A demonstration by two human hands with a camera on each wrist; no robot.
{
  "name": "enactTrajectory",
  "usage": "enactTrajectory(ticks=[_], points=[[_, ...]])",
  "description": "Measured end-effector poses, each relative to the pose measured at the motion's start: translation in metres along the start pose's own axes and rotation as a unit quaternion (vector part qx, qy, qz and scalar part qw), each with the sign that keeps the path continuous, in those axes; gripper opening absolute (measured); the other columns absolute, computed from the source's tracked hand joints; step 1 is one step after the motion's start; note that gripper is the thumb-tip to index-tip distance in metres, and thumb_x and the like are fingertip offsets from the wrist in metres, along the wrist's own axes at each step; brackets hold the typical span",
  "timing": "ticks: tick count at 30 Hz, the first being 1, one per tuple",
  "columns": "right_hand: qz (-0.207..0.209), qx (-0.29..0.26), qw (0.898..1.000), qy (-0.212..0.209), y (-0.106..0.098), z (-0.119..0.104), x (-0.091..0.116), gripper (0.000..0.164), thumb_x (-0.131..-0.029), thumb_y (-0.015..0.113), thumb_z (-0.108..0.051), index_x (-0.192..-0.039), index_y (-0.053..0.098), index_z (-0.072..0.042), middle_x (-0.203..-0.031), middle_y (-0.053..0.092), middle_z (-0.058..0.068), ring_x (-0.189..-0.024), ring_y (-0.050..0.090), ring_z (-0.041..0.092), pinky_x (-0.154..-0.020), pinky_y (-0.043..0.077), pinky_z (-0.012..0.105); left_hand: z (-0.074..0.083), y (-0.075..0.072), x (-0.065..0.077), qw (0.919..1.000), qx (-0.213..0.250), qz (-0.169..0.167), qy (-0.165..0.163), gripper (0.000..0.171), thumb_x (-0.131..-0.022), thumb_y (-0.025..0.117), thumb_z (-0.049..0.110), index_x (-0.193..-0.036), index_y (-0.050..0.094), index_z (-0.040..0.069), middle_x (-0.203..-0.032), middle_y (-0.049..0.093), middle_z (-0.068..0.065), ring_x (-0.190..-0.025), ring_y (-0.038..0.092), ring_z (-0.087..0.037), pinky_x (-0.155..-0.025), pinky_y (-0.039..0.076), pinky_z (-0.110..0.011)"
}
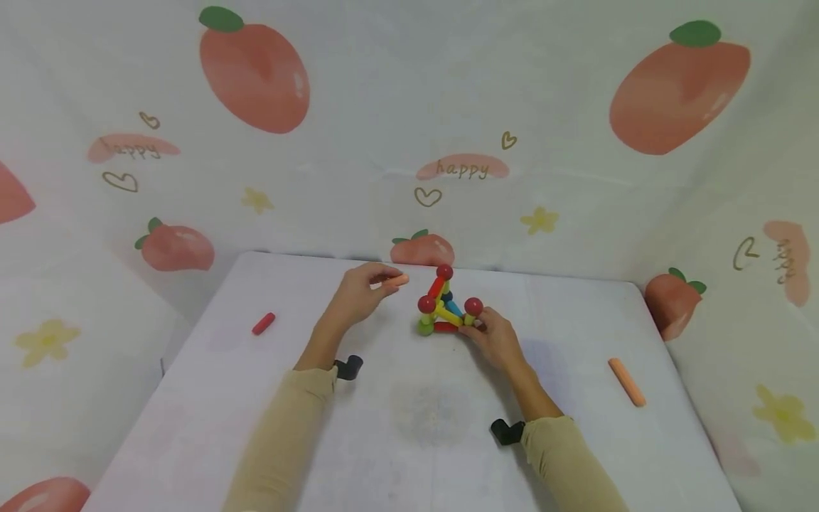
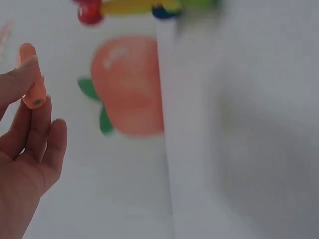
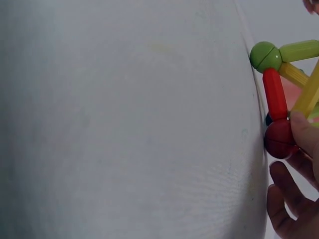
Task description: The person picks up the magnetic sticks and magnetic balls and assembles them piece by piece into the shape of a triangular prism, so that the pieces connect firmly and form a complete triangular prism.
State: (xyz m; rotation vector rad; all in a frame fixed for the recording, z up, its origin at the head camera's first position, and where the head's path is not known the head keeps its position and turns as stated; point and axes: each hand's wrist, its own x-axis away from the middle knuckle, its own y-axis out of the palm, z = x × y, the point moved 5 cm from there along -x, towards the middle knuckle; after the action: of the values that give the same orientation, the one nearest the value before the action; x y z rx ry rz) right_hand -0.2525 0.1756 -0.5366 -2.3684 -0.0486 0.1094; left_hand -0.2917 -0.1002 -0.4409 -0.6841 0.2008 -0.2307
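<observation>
My left hand pinches a short orange rod between thumb and fingers, just left of a ball-and-stick structure. The magnetic building-stick structure stands on the table toward the back, made of coloured rods joined by balls. Red balls top it, and a green ball sits at its lower left. At its lower right corner, my right hand grips the structure. The right wrist view shows the thumb and fingers around a dark red ball, next to a red rod. The orange rod is apart from the structure.
A red rod lies on the table's left side, and a longer orange rod lies at the right. The white table ends at a fruit-printed cloth behind and on both sides.
</observation>
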Motion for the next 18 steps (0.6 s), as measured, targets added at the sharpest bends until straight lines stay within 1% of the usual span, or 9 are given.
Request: enactTrajectory(ticks=[2,5,8,10,12,15,18], points=[[0.004,0.0,1.0,-0.007,0.0,0.001,0.0,0.024,-0.089,0.079,-0.026,-0.106,0.071,-0.011,-0.106,0.072,0.006,-0.098,0.066,0.023,-0.09,0.059,0.042,0.019,0.013,-0.003,0.9997,0.001,-0.007,0.022,0.029,-0.092,0.077,0.026,-0.12,0.073,0.02,-0.114,0.072,0.003,-0.11,0.066,-0.02,-0.096,0.058,-0.042],[0.012,-0.002,1.0,-0.025,0.0,-0.001,-0.001,0.024,-0.088,0.08,-0.024,-0.105,0.071,-0.01,-0.105,0.072,0.007,-0.096,0.067,0.024,-0.089,0.059,0.044,0.043,0.032,-0.007,0.9976,-0.001,-0.013,0.068,0.028,-0.089,0.08,0.023,-0.117,0.076,0.019,-0.108,0.075,0.005,-0.105,0.063,-0.017,-0.091,0.057,-0.037],[0.019,-0.011,0.999,-0.041,-0.001,-0.002,-0.001,0.023,-0.088,0.081,-0.022,-0.103,0.071,-0.008,-0.103,0.071,0.009,-0.094,0.068,0.026,-0.087,0.059,0.044,0.06,0.048,-0.01,0.9926,-0.04,-0.012,0.114,0.027,-0.086,0.082,0.025,-0.113,0.079,0.021,-0.104,0.077,0.006,-0.108,0.056,-0.019,-0.093,0.051,-0.039],[0.02,-0.012,0.999,-0.049,-0.001,-0.002,-0.002,0.023,-0.087,0.081,-0.021,-0.103,0.072,-0.008,-0.102,0.07,0.009,-0.092,0.069,0.026,-0.086,0.059,0.044,0.066,0.057,-0.012,0.9885,-0.073,-0.011,0.131,0.025,-0.085,0.083,0.026,-0.11,0.081,0.022,-0.103,0.078,0.006,-0.11,0.052,-0.02,-0.093,0.046,-0.044],[0.02,-0.013,0.998,-0.051,-0.001,-0.002,-0.002,0.023,-0.087,0.081,-0.021,-0.103,0.072,-0.008,-0.102,0.07,0.008,-0.091,0.069,0.025,-0.085,0.059,0.043,0.069,0.064,-0.013,0.9852,-0.105,-0.014,0.135,0.023,-0.085,0.084,0.027,-0.108,0.082,0.024,-0.103,0.078,0.004,-0.112,0.05,-0.022,-0.093,0.041,-0.048],[0.019,-0.013,0.999,-0.048,-0.001,-0.002,-0.001,0.024,-0.087,0.082,-0.021,-0.105,0.073,-0.008,-0.103,0.071,0.008,-0.09,0.069,0.024,-0.083,0.058,0.041,0.069,0.073,-0.014,0.9808,-0.142,-0.023,0.131,0.021,-0.085,0.084,0.024,-0.106,0.082,0.025,-0.104,0.077,0.003,-0.116,0.05,-0.023,-0.096,0.04,-0.05],[0.022,-0.015,0.999,-0.047,-0.002,-0.002,0.0,0.025,-0.087,0.081,-0.021,-0.106,0.074,-0.007,-0.104,0.071,0.008,-0.089,0.069,0.024,-0.081,0.057,0.04,0.069,0.079,-0.013,0.9772,-0.162,-0.026,0.135,0.021,-0.084,0.084,0.022,-0.105,0.082,0.025,-0.105,0.077,0.002,-0.117,0.05,-0.024,-0.097,0.04,-0.051]])
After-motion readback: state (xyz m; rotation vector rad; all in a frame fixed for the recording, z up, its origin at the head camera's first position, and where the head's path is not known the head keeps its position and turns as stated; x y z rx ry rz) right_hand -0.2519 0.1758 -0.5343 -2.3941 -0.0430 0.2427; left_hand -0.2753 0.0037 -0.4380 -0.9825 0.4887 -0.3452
